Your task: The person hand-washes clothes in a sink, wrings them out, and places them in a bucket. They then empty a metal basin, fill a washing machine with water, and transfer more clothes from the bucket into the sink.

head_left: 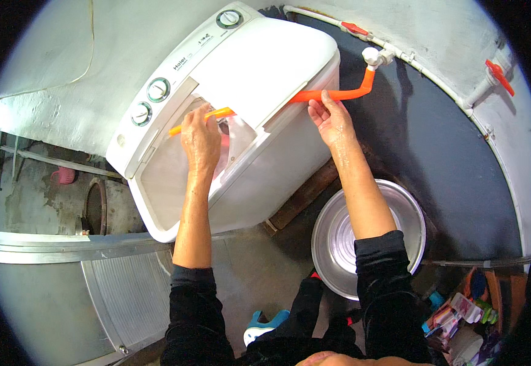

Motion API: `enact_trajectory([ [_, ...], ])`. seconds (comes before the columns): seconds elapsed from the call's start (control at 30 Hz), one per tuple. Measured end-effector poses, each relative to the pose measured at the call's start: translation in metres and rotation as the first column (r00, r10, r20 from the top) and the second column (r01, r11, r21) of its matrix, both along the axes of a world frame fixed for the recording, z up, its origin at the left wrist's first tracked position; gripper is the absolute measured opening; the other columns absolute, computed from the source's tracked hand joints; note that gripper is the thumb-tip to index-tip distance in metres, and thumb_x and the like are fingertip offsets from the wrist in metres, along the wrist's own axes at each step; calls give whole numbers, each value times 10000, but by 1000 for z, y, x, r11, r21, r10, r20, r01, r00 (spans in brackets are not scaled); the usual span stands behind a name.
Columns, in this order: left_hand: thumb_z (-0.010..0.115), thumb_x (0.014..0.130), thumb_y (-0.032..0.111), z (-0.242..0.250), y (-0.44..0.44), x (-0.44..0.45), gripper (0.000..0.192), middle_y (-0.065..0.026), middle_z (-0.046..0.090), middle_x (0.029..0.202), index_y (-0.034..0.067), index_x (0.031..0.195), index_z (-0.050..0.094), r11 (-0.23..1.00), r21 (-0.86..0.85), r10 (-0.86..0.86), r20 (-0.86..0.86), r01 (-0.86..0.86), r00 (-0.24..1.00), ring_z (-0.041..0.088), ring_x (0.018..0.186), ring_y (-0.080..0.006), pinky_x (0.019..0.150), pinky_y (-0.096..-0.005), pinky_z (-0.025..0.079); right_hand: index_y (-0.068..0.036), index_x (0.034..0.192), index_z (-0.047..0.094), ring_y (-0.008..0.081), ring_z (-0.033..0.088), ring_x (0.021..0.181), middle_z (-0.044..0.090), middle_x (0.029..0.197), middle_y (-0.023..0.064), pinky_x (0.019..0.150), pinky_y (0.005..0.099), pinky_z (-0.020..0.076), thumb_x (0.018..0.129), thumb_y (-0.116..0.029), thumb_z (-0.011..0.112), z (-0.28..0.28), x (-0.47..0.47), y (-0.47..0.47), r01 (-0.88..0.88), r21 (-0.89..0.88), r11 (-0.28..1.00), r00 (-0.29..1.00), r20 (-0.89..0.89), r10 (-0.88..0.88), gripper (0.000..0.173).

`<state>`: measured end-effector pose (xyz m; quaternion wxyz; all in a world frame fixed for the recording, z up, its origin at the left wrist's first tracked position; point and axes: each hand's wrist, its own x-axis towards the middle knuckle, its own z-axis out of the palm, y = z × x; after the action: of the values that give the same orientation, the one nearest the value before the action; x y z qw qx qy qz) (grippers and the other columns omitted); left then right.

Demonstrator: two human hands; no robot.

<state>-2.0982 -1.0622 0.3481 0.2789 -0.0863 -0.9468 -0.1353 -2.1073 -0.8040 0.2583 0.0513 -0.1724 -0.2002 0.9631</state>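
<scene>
A white twin-tub washing machine (pixel 265 178) bearing the Haier name stands in front of me, its near tub (pixel 160 196) uncovered. My left hand (pixel 201 137) is over that tub and grips an orange hose (pixel 222 112) close to its free end. Part of the hose is hidden beneath the white lid (pixel 274 68). It comes out at the machine's right side and bends up to a white tap (pixel 373 57). There my right hand (pixel 331 119) holds it lightly, one fingertip across it and the other fingers below. Something pinkish shows inside the tub, partly hidden by my left hand.
A round metal basin (pixel 334 256) rests on the floor beneath my right forearm. White pipes with red valve handles (pixel 498 77) run along the wall. A metal-framed panel (pixel 128 288) is at lower left, a blue-and-white stool (pixel 265 325) by my legs, mixed packages (pixel 462 311) at lower right.
</scene>
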Motion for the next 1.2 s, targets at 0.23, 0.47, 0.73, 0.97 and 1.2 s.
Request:
enact_trajectory([
  [0.23, 650, 825, 188, -16, -6, -14, 335, -170, 615, 1067, 69, 1134, 594, 954, -296, 100, 178, -44, 979, 562, 1014, -331, 865, -462, 440, -55, 1072, 511, 218, 666, 790, 634, 943, 100, 722, 344, 580, 824, -177, 717, -2, 3, 5, -23, 46, 999, 1000, 8, 22, 345],
  [0.47, 675, 800, 214, 1, -7, -16, 349, -119, 624, 1033, 116, 1127, 601, 933, -361, 87, 242, 6, 966, 565, 988, -314, 805, -469, 454, -47, 1083, 516, 220, 659, 810, 624, 943, 98, 732, 344, 574, 848, -194, 688, -6, 9, 9, -30, 61, 998, 999, 20, 29, 326],
  [0.73, 669, 799, 199, -13, -15, -10, 315, -89, 628, 1058, 152, 1108, 624, 933, -358, 35, 177, 31, 984, 550, 1005, -296, 832, -480, 419, -33, 1053, 530, 216, 654, 802, 623, 936, 107, 732, 330, 567, 876, -216, 654, -5, 19, 9, -43, 119, 992, 999, 32, 40, 283],
  [0.97, 676, 787, 218, -10, -5, 5, 355, -102, 624, 1063, 141, 1129, 617, 938, -344, 82, 137, -30, 987, 551, 1003, -307, 834, -474, 423, -34, 1113, 529, 234, 644, 852, 621, 967, 106, 752, 345, 554, 893, -207, 630, -25, 57, 13, -156, 135, 978, 988, 34, 153, 297],
  [1.2, 690, 752, 139, -12, 29, 84, 377, -110, 569, 1074, 125, 1119, 604, 947, -219, -211, 124, 234, 970, 533, 988, -293, 855, -438, 405, -58, 1268, 476, 221, 635, 848, 619, 966, 86, 715, 336, 538, 894, -167, 599, -115, 214, 12, -396, 180, 900, 892, 308, 331, 409],
])
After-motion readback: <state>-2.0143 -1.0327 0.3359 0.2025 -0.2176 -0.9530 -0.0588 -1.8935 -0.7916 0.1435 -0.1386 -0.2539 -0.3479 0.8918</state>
